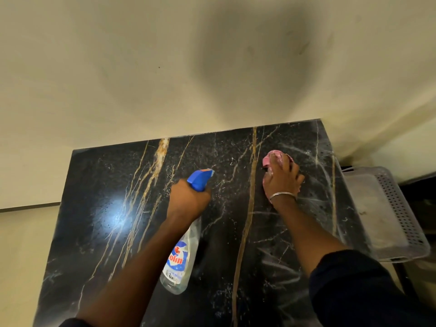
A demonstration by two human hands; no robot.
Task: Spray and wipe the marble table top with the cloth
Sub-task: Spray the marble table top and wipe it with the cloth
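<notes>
A black marble table top (99,185) with gold and white veins fills the lower frame. My left hand (188,199) grips a clear spray bottle (179,260) with a blue trigger head, nozzle aimed toward the far edge above the table's middle. My right hand (282,179) presses a bunched pink cloth (271,159) flat on the marble near the far right corner. Fine spray droplets and wet smear streaks show on the surface around the cloth.
A cream wall (141,67) rises directly behind the table's far edge. A grey perforated plastic basket (401,208) sits just off the table's right edge, lower than the top. A bright light glare lies on the marble's left half.
</notes>
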